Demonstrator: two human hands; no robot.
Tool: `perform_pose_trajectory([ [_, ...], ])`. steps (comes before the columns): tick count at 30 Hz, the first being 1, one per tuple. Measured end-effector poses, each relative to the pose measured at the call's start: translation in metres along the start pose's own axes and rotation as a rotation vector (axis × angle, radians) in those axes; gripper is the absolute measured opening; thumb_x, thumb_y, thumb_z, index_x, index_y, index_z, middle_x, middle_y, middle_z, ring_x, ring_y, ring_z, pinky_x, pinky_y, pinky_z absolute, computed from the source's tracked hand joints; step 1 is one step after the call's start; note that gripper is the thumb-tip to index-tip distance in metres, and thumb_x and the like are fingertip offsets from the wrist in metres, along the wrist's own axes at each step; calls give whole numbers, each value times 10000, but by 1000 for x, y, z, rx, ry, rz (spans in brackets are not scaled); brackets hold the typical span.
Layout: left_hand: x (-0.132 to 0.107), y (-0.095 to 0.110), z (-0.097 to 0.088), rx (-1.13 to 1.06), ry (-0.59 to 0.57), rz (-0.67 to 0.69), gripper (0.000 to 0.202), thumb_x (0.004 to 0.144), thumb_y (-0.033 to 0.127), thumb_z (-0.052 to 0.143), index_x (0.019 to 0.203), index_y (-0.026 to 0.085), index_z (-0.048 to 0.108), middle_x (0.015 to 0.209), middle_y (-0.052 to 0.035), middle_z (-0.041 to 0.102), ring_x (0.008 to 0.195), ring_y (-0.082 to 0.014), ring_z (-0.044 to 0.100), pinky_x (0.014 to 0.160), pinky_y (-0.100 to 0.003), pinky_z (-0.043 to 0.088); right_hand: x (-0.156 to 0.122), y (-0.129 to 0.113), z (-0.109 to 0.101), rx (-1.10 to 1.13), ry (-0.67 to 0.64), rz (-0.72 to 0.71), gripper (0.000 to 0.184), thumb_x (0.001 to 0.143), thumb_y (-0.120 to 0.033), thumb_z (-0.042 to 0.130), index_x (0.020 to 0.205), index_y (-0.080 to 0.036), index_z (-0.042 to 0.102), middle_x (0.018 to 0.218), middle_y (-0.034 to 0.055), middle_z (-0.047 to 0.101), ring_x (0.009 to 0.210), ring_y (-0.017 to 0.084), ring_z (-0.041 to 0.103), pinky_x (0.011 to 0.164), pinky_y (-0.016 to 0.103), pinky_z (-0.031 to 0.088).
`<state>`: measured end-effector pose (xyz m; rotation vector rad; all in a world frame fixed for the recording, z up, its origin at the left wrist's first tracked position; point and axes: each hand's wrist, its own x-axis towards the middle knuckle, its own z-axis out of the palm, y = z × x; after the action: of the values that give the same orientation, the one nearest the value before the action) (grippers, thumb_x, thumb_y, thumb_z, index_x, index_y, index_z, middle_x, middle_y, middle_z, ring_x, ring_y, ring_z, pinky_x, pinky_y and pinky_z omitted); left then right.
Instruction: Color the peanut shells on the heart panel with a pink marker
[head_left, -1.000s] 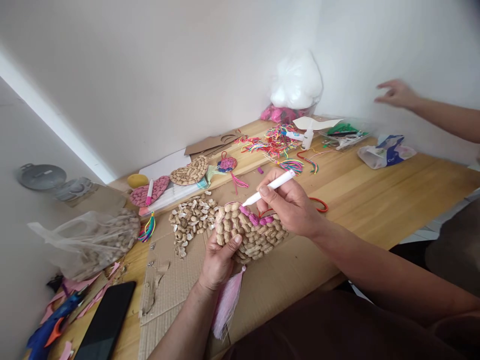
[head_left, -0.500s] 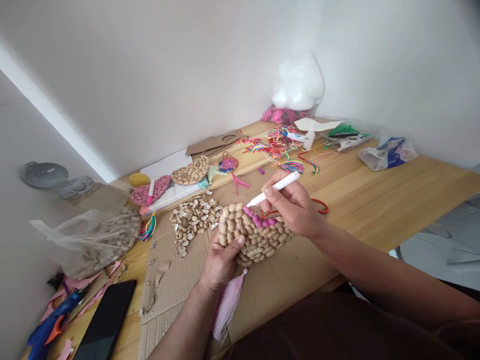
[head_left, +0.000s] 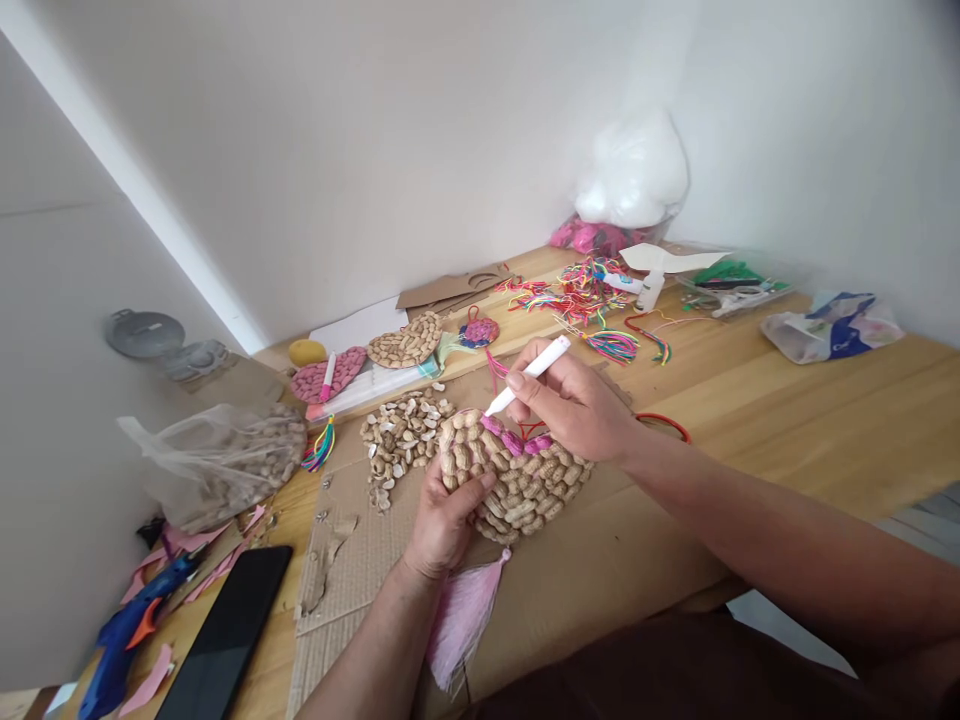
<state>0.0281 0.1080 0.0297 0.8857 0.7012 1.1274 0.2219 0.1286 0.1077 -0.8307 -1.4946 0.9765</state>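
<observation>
My left hand (head_left: 445,520) grips the near edge of a heart-shaped piece made of peanut shells (head_left: 517,482), with a pink tassel (head_left: 463,620) hanging under it. Several shells along its upper edge are coloured pink. My right hand (head_left: 574,405) is closed on a white marker (head_left: 527,375), its pink tip touching the shells at the top. Both hands are over a sheet of cardboard (head_left: 600,560) on the wooden table (head_left: 810,420).
A pile of loose peanut shells (head_left: 401,438) lies behind the piece, a bag of peanuts (head_left: 232,460) at left. Finished pink and plain shell hearts (head_left: 375,355), coloured threads (head_left: 577,290), a black phone (head_left: 225,635), a blue glue gun (head_left: 124,640) and plastic bags (head_left: 829,330) are around.
The view has shifted right and up slightly. Another person's arm seen at the far right one second ago is gone. My hands stay on the shell heart and marker.
</observation>
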Motion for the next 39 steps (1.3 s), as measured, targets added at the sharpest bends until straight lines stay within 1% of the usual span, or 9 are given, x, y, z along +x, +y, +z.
perform_pose_trajectory([
  [3,1,0,1,23,14,18,648,768,221,840,1372,238,607,1166,-82,771,1025,-247,737,948,-393,580,4,4,1,-6,-1,2,314,1008,-487,572,875,-211,505,694,-26,575,612,117,520,570,260,418],
  [8,1,-2,4,53,-9,35,589,822,281,808,1376,255,608,1283,-98,734,1141,-286,710,1012,-438,565,2,14,-2,60,45,17,326,998,-510,593,892,-219,493,684,-35,572,598,116,514,542,253,408],
  [14,-4,-5,5,15,-10,6,564,847,273,783,1380,293,599,1298,-89,724,1201,-308,685,1042,-478,551,-4,11,-8,-28,35,-24,304,1020,-491,565,895,-219,508,717,-16,601,619,122,540,555,255,424],
  [19,-6,-8,4,10,7,-26,552,838,264,791,1358,322,616,1312,-69,718,1240,-313,664,1068,-489,534,-6,12,-11,-82,42,-27,285,1026,-474,556,900,-222,514,706,-15,606,580,119,518,524,256,393],
  [24,-6,-8,5,8,14,-51,539,818,282,806,1329,284,635,1281,-86,732,1199,-324,684,1042,-496,550,-5,13,-10,-84,53,-24,324,1018,-502,553,860,-224,503,665,-24,582,554,118,482,515,260,369],
  [27,-5,-7,4,-3,4,-64,538,812,282,812,1322,265,640,1269,-94,736,1179,-319,693,1035,-485,552,-4,11,-9,-85,62,-25,297,1023,-460,552,856,-220,502,667,-24,579,578,122,499,535,259,380],
  [31,-5,-7,1,-27,-10,-93,570,808,257,813,1347,283,630,1282,-88,730,1186,-308,690,1033,-475,552,-7,7,-8,-109,66,3,247,1028,-393,549,862,-217,503,680,-27,570,580,117,495,538,255,384],
  [35,-5,-5,2,-32,-37,-137,503,790,285,826,1270,258,680,1234,-99,745,1174,-323,693,1032,-495,547,-13,6,-7,-139,92,-7,258,1035,-391,541,852,-212,512,706,-18,577,619,121,517,590,260,419],
  [39,-4,-5,3,-17,-36,-152,465,761,314,843,1201,246,711,1212,-99,752,1171,-332,692,1039,-499,542,-17,12,-7,-103,127,-8,299,1029,-443,545,840,-214,510,703,-13,578,633,130,531,604,265,441],
])
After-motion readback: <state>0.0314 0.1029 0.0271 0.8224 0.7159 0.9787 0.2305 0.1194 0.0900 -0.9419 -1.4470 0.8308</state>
